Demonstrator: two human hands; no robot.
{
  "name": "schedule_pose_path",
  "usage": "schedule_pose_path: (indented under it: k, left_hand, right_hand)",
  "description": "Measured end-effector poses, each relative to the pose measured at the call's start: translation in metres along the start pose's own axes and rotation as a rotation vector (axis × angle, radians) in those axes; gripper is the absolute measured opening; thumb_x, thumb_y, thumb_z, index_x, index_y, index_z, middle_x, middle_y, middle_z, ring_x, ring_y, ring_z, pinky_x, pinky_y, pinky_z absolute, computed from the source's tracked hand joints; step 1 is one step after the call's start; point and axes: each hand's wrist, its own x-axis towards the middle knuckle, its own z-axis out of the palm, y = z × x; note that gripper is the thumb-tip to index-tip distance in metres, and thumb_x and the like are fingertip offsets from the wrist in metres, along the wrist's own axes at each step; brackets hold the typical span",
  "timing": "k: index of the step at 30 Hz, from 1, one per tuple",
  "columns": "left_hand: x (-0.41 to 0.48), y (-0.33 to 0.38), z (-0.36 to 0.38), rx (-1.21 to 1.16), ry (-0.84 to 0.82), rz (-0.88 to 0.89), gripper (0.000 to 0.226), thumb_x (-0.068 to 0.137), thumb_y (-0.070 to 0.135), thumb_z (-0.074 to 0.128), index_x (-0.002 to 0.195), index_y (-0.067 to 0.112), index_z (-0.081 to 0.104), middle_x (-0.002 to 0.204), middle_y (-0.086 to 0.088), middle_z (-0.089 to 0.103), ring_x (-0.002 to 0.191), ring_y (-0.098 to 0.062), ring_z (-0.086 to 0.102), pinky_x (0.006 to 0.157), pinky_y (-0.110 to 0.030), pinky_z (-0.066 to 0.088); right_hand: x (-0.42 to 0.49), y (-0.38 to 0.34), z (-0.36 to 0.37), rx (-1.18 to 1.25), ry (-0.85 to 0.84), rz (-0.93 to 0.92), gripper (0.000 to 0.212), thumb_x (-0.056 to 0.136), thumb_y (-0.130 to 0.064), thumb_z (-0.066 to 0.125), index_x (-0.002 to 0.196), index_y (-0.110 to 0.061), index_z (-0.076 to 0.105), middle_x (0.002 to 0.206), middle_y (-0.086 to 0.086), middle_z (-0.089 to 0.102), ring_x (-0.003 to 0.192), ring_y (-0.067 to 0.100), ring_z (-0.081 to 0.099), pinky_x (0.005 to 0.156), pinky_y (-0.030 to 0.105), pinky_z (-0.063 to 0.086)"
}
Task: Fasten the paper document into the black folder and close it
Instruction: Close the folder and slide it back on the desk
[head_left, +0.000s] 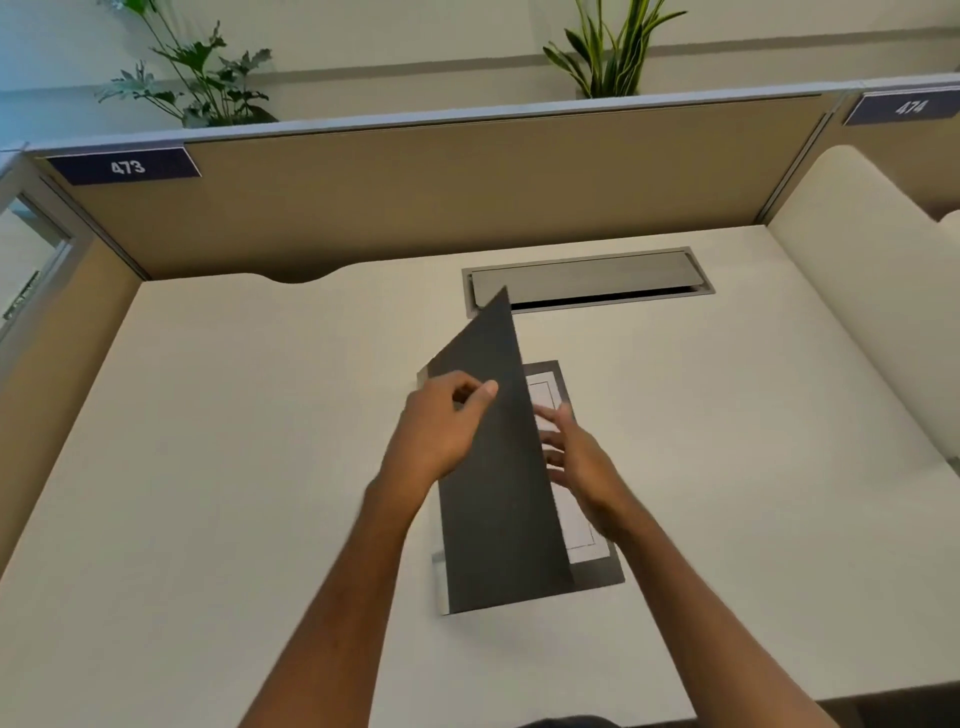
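The black folder (498, 488) lies in the middle of the white desk with its front cover raised nearly upright, tilted toward the right. My left hand (441, 431) pinches the cover's outer face near its free edge. Behind the cover, the white paper document (584, 535) lies on the folder's back panel (597, 574). My right hand (582, 457) rests flat on the paper with its fingers spread, partly hidden by the cover. The fastener is hidden from view.
A grey cable hatch (587, 280) is set into the desk (260, 467) just beyond the folder. A tan partition (415, 192) with labels 473 and 474 closes the back. A white side panel (857, 270) stands at the right. Plants sit behind the partition.
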Motion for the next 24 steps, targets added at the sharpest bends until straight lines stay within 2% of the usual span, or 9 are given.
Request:
schedule_pose_path:
  k: [2, 4, 6, 8, 10, 11, 15, 20, 24]
  left_hand:
    - [0.002, -0.005, 0.022, 0.008, -0.03, -0.021, 0.032, 0.102, 0.046, 0.055, 0.121, 0.024, 0.068, 0.118, 0.003, 0.071, 0.101, -0.01, 0.066, 0.09, -0.029, 0.055]
    - [0.002, -0.014, 0.04, 0.029, -0.052, -0.048, 0.033, 0.102, 0.042, 0.057, 0.128, 0.023, 0.067, 0.127, 0.001, 0.07, 0.112, -0.015, 0.066, 0.097, -0.031, 0.052]
    - [0.003, -0.028, 0.056, 0.056, -0.074, -0.07, 0.038, 0.101, 0.039, 0.06, 0.135, 0.022, 0.063, 0.136, -0.001, 0.066, 0.122, -0.019, 0.064, 0.104, -0.033, 0.05]
    - [0.004, -0.042, 0.067, 0.083, -0.081, -0.094, 0.046, 0.1, 0.037, 0.063, 0.143, 0.024, 0.058, 0.147, -0.001, 0.059, 0.132, -0.022, 0.059, 0.111, -0.038, 0.046]
    - [0.005, -0.056, 0.077, 0.133, -0.072, -0.102, 0.053, 0.098, 0.036, 0.066, 0.148, 0.029, 0.052, 0.156, -0.002, 0.049, 0.141, -0.025, 0.051, 0.118, -0.042, 0.042]
    - [0.005, -0.062, 0.081, 0.156, -0.071, -0.107, 0.056, 0.097, 0.037, 0.067, 0.15, 0.032, 0.05, 0.16, -0.003, 0.044, 0.145, -0.026, 0.046, 0.12, -0.044, 0.039]
    - [0.003, -0.077, 0.099, 0.203, -0.091, -0.139, 0.065, 0.096, 0.036, 0.068, 0.155, 0.037, 0.04, 0.168, -0.001, 0.029, 0.154, -0.026, 0.031, 0.123, -0.044, 0.031]
    - [0.0, -0.082, 0.126, 0.416, -0.062, -0.102, 0.066, 0.098, 0.042, 0.063, 0.158, 0.036, 0.035, 0.17, -0.004, 0.023, 0.156, -0.025, 0.024, 0.126, -0.043, 0.028]
    - [-0.003, -0.082, 0.144, 0.583, -0.057, -0.099, 0.065, 0.101, 0.043, 0.054, 0.16, 0.035, 0.029, 0.171, -0.007, 0.016, 0.157, -0.027, 0.018, 0.125, -0.044, 0.023]
  right_hand:
    - [-0.003, -0.025, -0.014, 0.089, 0.017, -0.009, 0.041, 0.085, -0.083, 0.03, 0.11, -0.07, 0.06, 0.106, -0.036, 0.068, 0.094, -0.002, 0.07, 0.072, 0.014, 0.055]
    - [-0.007, -0.037, -0.02, -0.055, 0.085, -0.106, 0.044, 0.088, -0.075, 0.045, 0.126, -0.058, 0.056, 0.124, -0.027, 0.062, 0.109, 0.005, 0.063, 0.083, 0.02, 0.051]
    - [-0.002, -0.033, -0.026, -0.176, 0.171, -0.172, 0.055, 0.093, -0.05, 0.065, 0.143, -0.035, 0.048, 0.135, -0.014, 0.056, 0.117, 0.01, 0.058, 0.086, 0.021, 0.051]
    - [0.003, -0.026, -0.028, -0.243, 0.211, -0.198, 0.058, 0.093, -0.031, 0.072, 0.144, -0.028, 0.046, 0.136, -0.005, 0.059, 0.109, 0.012, 0.06, 0.081, 0.015, 0.052]
    - [0.01, -0.021, -0.029, -0.325, 0.246, -0.185, 0.058, 0.093, -0.023, 0.073, 0.143, -0.028, 0.045, 0.134, -0.002, 0.062, 0.099, 0.01, 0.06, 0.07, 0.006, 0.048]
    - [0.012, -0.018, -0.03, -0.359, 0.263, -0.177, 0.058, 0.093, -0.021, 0.073, 0.144, -0.028, 0.046, 0.133, -0.001, 0.063, 0.099, 0.01, 0.061, 0.072, 0.008, 0.048]
    - [0.02, -0.002, -0.038, -0.485, 0.299, -0.159, 0.061, 0.089, -0.02, 0.076, 0.143, -0.026, 0.049, 0.133, 0.001, 0.061, 0.115, 0.02, 0.064, 0.097, 0.034, 0.055]
    - [0.027, 0.028, -0.044, -0.701, 0.235, -0.101, 0.077, 0.083, -0.03, 0.081, 0.146, -0.023, 0.036, 0.13, 0.005, 0.045, 0.117, 0.024, 0.055, 0.1, 0.034, 0.049]
    - [0.03, 0.056, -0.039, -0.869, 0.2, -0.049, 0.089, 0.087, -0.04, 0.075, 0.156, -0.018, 0.024, 0.148, 0.01, 0.034, 0.136, 0.028, 0.041, 0.111, 0.039, 0.044]
